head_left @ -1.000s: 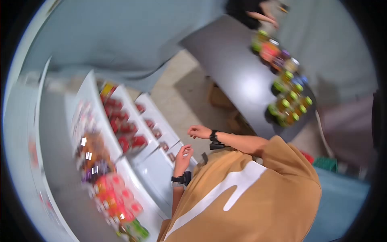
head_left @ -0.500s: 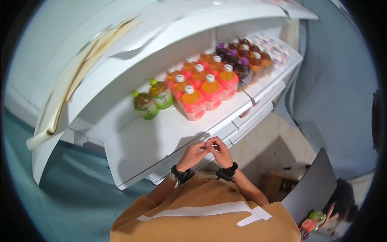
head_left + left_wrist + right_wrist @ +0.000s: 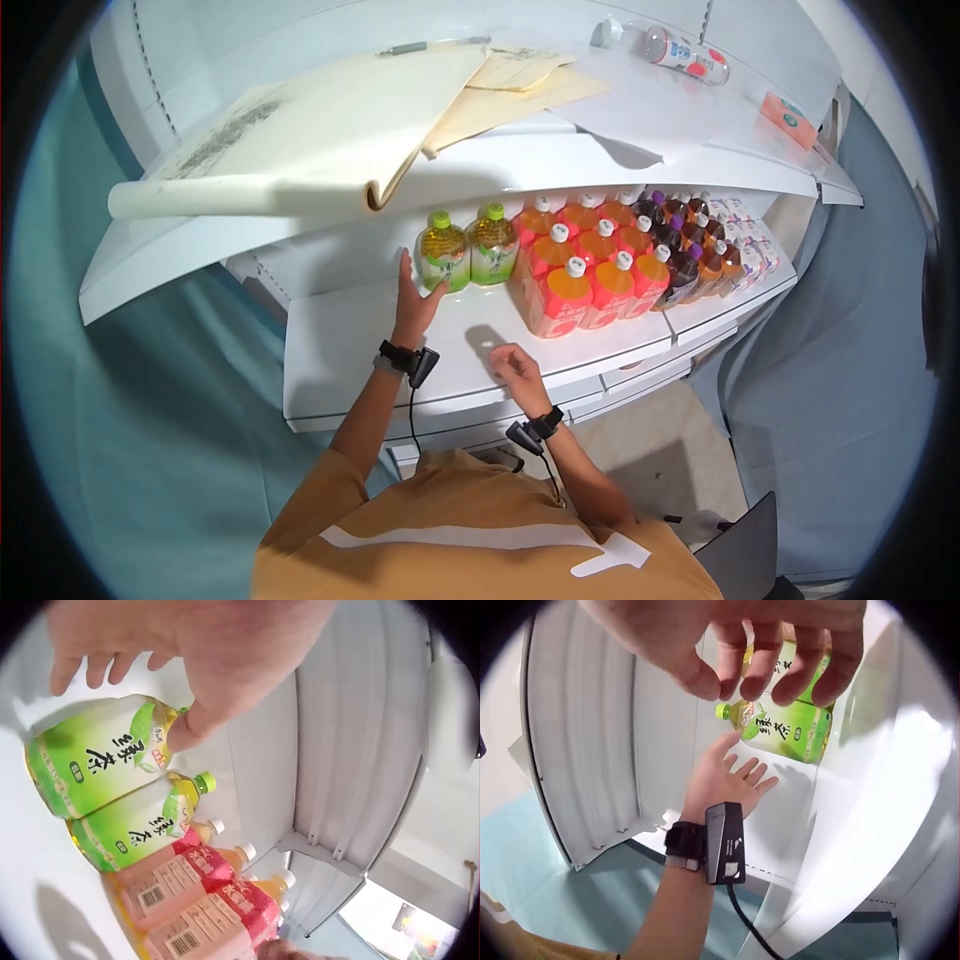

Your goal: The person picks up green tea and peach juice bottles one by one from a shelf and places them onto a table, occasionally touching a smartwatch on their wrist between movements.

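shop | white display shelf (image 3: 330, 350) | rows of bottled drinks (image 3: 600, 270)

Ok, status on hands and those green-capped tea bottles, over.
Left hand open beside the left green-capped plastic tea bottle, contact unclear. Right hand loose, empty, over white shelf front. Nothing between hand and bottle.

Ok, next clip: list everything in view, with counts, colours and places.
green tea bottles: two, green labels and caps, middle shelf, left of the row
orange drink bottles: about nine, red-pink labels, white caps, right of the green ones
dark drink bottles: several, brown, further right on that shelf
paper pad: one, cream, top shelf
loose papers: a few, tan, top shelf behind the pad
lying bottle: one, clear, top shelf right
shelf unit: one, white
left hand: one, open, beside the left green tea bottle
right hand: one, loosely curled, empty, over the shelf's front edge
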A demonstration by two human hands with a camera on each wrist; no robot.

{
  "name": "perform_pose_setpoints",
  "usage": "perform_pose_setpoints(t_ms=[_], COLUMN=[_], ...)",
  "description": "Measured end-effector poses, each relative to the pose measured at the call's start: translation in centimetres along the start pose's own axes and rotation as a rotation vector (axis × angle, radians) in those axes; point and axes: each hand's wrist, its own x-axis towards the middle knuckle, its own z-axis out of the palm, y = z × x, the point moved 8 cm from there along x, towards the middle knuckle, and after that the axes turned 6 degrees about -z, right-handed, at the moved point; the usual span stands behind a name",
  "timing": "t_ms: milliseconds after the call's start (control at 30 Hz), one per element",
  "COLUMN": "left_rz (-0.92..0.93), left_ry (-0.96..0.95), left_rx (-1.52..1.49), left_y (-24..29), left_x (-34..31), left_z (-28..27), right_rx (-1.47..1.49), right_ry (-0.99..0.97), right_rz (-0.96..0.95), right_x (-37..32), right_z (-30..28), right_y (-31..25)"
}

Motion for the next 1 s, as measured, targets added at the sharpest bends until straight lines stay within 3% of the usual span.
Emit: perform_pose_setpoints(t_ms=[100, 133, 267, 367, 467, 533, 600, 667, 800, 833, 867, 1000], left_rz=[-0.13, -0.117, 0.015, -0.077, -0.004, -0.012, -0.055, -0.054, -0.01, -0.172, -0.151, -0.068], left_ry=[-0.054, -0.114, 0.012, -0.009, -0.077, -0.142, -0.209, -0.192, -0.215, -0.282, -0.34, -0.446], left_rx=[-0.022, -0.246, -0.103, 0.142, 0.034, -0.062, -0.125, -0.048, 0.066, -0.094, -0.076, -0.184], left_y=[-1.4, -2.0, -1.7, 0.0, -2.0, -1.7, 2.8, 3.1, 5.9, 6.2, 7.5, 8.4], left_x=[2.9, 3.6, 4.4, 4.1, 4.6, 3.5, 0.6, -1.9, -7.7, -9.0, -9.7, -11.5], left_z=[1.2, 2.2, 2.7, 1.6, 1.5, 1.3, 0.8, 0.7, 0.0, 0.3, 0.3, 1.2], right_rx=[0.075, 0.095, 0.15, 0.079, 0.014, -0.046, -0.051, -0.054, -0.108, -0.191, -0.275, -0.166], right_ry=[-0.005, 0.009, 0.117, 0.238, 0.294, 0.269, 0.247, 0.202, 0.234, 0.246, 0.257, 0.234], right_rz=[-0.017, -0.012, -0.014, 0.001, 0.008, -0.046, -0.074, -0.001, -0.151, -0.19, -0.229, -0.338], right_x=[-0.7, -0.8, -2.3, -3.2, -3.2, -2.3, -1.3, -0.3, 1.6, 1.8, 2.0, 2.7], right_z=[0.0, -0.3, -2.0, -3.7, -4.2, -3.6, -2.7, -1.5, 0.3, 0.6, 0.9, 2.1], right_y=[0.0, 0.2, 0.2, 0.8, 0.7, 0.3, -0.5, -1.7, -4.4, -5.8, -6.8, -7.9])
